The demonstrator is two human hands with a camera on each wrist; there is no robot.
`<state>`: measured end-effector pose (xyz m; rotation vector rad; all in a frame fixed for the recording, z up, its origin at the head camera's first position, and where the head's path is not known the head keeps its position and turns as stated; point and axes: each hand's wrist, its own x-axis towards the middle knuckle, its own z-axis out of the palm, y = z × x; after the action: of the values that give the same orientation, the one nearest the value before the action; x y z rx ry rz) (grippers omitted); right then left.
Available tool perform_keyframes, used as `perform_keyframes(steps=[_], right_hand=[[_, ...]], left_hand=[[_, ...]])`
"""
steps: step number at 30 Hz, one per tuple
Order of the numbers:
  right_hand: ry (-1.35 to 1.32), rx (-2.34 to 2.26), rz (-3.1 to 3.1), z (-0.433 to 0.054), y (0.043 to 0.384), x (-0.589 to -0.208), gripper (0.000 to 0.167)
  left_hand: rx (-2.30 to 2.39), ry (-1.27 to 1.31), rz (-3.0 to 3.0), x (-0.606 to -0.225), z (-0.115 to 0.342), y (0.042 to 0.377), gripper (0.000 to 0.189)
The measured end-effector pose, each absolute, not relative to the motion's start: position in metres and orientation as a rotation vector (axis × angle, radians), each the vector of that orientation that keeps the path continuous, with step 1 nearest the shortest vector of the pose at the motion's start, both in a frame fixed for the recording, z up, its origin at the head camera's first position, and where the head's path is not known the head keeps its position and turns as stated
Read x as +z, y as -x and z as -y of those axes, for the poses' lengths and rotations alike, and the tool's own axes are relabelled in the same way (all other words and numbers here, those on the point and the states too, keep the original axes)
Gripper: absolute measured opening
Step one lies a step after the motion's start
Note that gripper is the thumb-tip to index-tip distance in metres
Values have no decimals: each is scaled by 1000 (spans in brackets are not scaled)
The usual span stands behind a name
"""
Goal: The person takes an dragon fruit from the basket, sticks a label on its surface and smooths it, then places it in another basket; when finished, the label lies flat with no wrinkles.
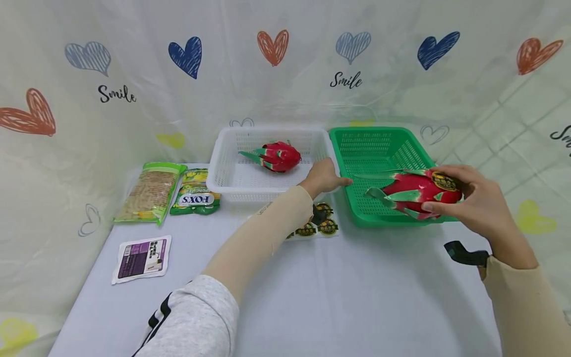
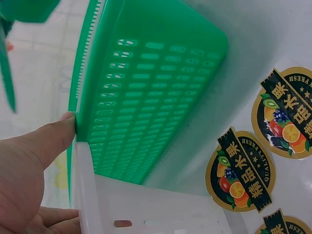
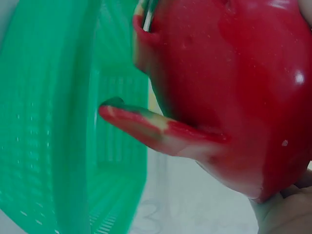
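Note:
My right hand (image 1: 479,203) grips a red dragon fruit (image 1: 417,192) with green scales and a black-and-gold round sticker. The fruit is held over the front right of the green basket (image 1: 379,133); its red skin fills much of the right wrist view. My left hand (image 1: 323,177) holds the front right corner of the white basket (image 1: 272,133). Its thumb (image 2: 56,136) touches the green basket's rim, while the other fingers lie partly hidden behind the white wall. A second dragon fruit (image 1: 281,156) lies in the white basket.
A sheet of round fruit stickers (image 1: 327,226) lies before the baskets, partly covered by my left arm. To the left are a green-edged food bag (image 1: 149,193), a green FOX'S packet (image 1: 195,191) and a purple-and-white packet (image 1: 142,259). A heart-printed curtain (image 1: 303,84) hangs behind.

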<state>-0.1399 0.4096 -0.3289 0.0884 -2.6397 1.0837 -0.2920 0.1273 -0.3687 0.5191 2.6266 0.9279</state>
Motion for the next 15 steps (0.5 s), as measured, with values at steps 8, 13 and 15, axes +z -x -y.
perform_keyframes(steps=[8, 13, 15], right_hand=[[36, 795, 2955, -423, 194, -339, 77], [-19, 736, 3077, -425, 214, -355, 85], [-36, 741, 3088, -426, 217, -359, 84]], left_hand=[[933, -528, -2630, -371, -126, 292, 41], [947, -532, -2616, -370, -126, 292, 42], [949, -536, -2612, -370, -126, 294, 43]])
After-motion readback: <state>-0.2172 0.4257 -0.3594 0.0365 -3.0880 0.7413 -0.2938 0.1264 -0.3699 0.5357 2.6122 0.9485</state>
